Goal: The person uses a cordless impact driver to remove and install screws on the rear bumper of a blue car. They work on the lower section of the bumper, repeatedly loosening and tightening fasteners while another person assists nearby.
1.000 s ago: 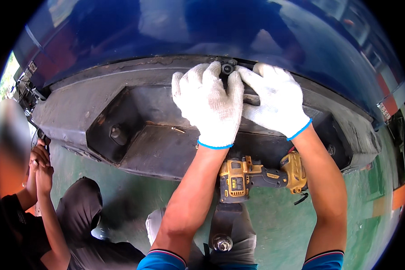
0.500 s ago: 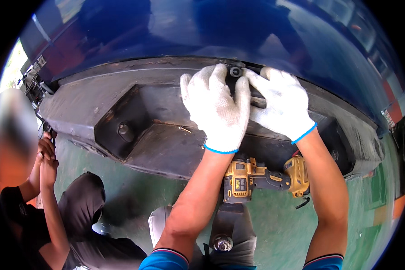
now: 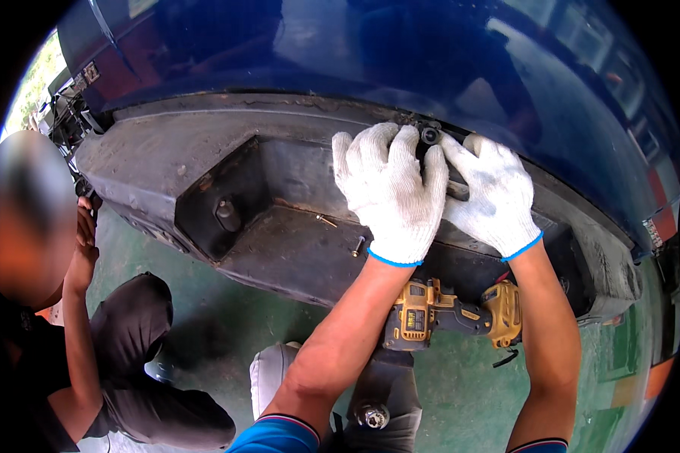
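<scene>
Both hands wear white knit gloves with blue cuffs. They meet at a small round black fitting [image 3: 430, 136] under the lower edge of a blue vehicle panel [image 3: 325, 53]. My left hand [image 3: 397, 189] lies palm down over the recess of the black bumper [image 3: 140, 158], its fingertips at the upper edge and its thumb against the fitting from below. From the other side, my right hand [image 3: 495, 192] puts its index finger to the fitting, thumb lower down. Some fingertips are hidden. Two small bolts, one brassy [image 3: 326, 221] and one darker [image 3: 358, 246], rest inside the recess.
A yellow and black cordless power tool [image 3: 415, 313] lies below the bumper, partly behind my forearms. A shiny round metal piece [image 3: 372, 414] sits lower down by my leg. At the left, a person in dark trousers [image 3: 132, 325] crouches beside the bumper's end. The floor [image 3: 461, 400] is green.
The view has shifted, so the bumper and hands appear farther right and lower. Both hands stay at the fitting. The darker bolt shows more fully beside my left wrist.
</scene>
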Available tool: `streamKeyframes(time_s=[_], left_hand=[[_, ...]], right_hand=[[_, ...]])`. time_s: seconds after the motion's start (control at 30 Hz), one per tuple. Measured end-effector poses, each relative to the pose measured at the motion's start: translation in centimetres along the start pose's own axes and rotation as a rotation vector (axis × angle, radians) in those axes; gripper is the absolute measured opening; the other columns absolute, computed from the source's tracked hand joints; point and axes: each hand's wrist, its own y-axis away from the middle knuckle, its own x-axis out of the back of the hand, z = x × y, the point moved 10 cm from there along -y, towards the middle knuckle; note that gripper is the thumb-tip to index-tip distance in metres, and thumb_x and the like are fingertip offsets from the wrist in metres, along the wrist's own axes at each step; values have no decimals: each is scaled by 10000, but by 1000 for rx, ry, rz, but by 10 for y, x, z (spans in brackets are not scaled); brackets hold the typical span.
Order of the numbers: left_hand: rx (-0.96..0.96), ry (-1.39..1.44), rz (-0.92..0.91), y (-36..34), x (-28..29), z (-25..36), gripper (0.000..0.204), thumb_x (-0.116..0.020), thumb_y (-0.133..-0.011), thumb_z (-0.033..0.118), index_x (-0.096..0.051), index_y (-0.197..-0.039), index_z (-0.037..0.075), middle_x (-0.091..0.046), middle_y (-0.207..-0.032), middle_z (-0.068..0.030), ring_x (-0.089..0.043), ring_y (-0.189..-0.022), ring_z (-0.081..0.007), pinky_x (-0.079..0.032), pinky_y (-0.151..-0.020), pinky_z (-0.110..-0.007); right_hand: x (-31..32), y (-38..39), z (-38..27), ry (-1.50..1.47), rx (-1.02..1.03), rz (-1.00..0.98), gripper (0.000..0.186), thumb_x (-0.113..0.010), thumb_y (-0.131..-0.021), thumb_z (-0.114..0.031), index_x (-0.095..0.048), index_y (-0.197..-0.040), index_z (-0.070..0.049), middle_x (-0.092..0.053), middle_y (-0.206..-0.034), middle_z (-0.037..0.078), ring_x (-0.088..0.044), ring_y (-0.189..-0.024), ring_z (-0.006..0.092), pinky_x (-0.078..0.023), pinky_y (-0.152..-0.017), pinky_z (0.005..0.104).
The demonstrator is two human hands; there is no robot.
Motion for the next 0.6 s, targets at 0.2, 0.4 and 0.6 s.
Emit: streamKeyframes(time_s=[0.2, 0.4, 0.6], left_hand=[[-4, 25, 7, 0, 0, -1, 268, -890, -880, 206, -804, -1109, 96, -754, -1162, -97, -723, -1132, -317, -402, -1237, -610], [6, 30, -1, 1, -1, -3, 262, -883, -887, 205, -789, -1102, 89, -757, -1155, -97, -721, -1131, -320, -402, -1234, -611], [16, 52, -20, 0, -2, -2, 256, -879, -890, 200, -776, -1094, 87, -754, -1158, -103, -717, -1139, -320, -398, -1235, -614]], right_hand=[[0, 0, -1, 8, -2, 23, 760, -878, -774, -461, -727, -1484, -234, -705, -1167, 101, -722, -1041, 336, -600, -913, 474], [-1, 1, -1, 11, -9, 21, 763, -886, -763, -445, -725, -1480, -240, -702, -1169, 102, -721, -1040, 338, -601, -906, 475], [0, 1, -1, 7, -17, 1, 775, -890, -759, -432, -712, -1490, -246, -700, -1166, 103, -717, -1052, 341, -596, -908, 482]])
